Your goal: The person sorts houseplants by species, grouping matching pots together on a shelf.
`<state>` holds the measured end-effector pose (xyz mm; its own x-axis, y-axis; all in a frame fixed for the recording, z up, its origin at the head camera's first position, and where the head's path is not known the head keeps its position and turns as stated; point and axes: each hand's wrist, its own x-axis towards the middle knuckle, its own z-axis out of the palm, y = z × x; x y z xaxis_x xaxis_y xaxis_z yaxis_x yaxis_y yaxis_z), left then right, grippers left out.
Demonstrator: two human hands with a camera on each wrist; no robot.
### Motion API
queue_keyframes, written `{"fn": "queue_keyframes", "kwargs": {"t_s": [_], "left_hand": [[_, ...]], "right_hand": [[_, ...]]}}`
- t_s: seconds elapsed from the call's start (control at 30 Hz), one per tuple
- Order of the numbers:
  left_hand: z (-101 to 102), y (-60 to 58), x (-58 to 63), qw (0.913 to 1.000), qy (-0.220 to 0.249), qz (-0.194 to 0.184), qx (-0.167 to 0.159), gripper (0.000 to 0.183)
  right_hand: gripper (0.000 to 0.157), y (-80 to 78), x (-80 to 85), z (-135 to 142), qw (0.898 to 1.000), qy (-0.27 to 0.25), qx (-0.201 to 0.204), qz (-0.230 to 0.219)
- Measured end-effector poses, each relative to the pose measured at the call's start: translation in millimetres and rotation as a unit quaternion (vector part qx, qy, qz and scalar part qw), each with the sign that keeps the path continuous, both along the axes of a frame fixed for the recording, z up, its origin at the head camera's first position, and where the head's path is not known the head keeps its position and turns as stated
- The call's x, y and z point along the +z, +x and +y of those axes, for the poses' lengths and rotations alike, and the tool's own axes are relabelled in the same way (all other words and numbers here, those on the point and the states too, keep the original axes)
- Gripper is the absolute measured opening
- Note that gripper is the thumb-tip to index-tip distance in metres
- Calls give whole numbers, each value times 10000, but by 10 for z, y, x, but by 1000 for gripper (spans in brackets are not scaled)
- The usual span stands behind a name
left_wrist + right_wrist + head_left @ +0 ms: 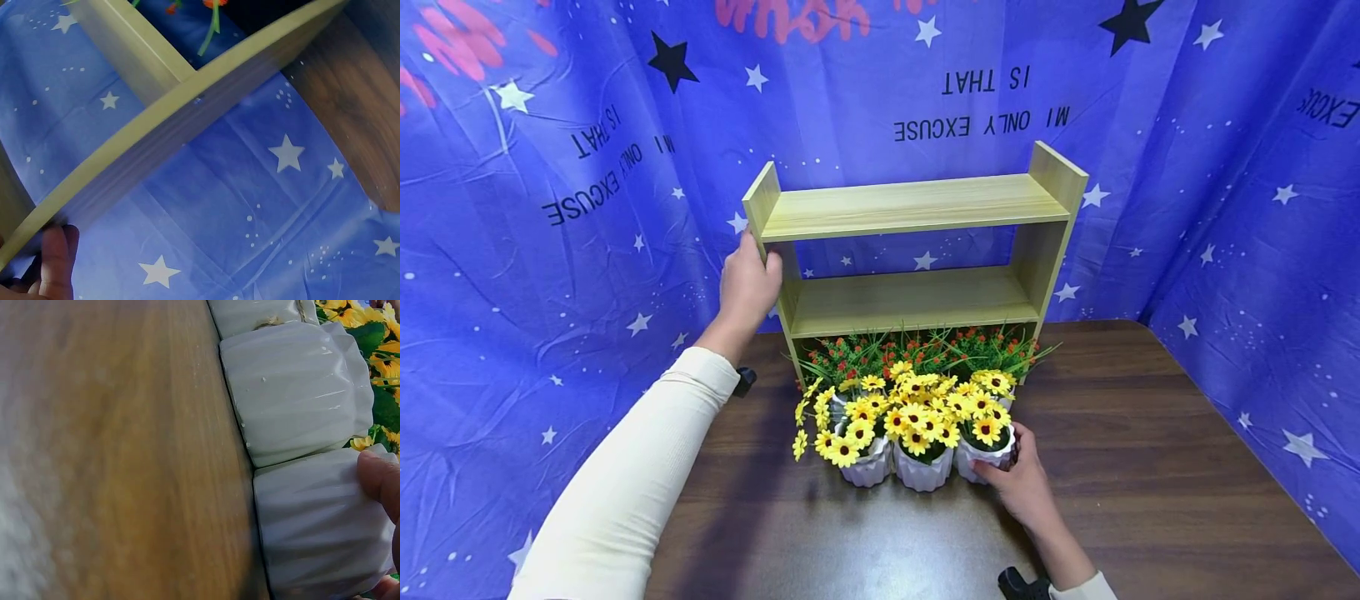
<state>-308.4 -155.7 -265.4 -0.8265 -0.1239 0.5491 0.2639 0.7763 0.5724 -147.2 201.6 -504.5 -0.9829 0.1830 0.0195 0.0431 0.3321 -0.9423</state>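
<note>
A light wooden shelf stands at the back of the table, and my left hand grips the edge of its left side panel. In the left wrist view, fingers lie against the panel. My right hand holds the rightmost white pot of yellow flowers, thumb on its front near the rim. That pot touches the middle pot in the right wrist view. The middle pot and the left pot stand beside it in a row, also with yellow flowers.
Behind the yellow flowers, red-flowered green plants fill the space below the lower shelf board. A dark brown wooden table carries everything. Blue star-printed cloth hangs close behind the shelf and along both sides.
</note>
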Motion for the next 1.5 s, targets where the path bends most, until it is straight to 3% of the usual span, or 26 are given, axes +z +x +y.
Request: {"fn": "queue_keyframes", "kwargs": {"t_s": [0.3,0.53,0.8,1.07,1.5], "left_hand": [[17,-13,-32,9990,-232,-74,380,39],[41,-14,-50,9980,-385,-229,438,38],[24,-31,-110,9967,-644,-130,477,41],[25,-29,-125,9963,-641,28,569,39],[36,-25,-137,9962,-548,-33,673,41]], "right_hand": [[89,18,-7,-24,9999,84,-92,30],[86,9,-41,-48,9993,42,-316,176],[82,-7,-33,-88,9972,-554,-466,199],[80,11,25,-112,9931,-897,-649,400],[81,83,221,-89,9899,-777,-994,641]]}}
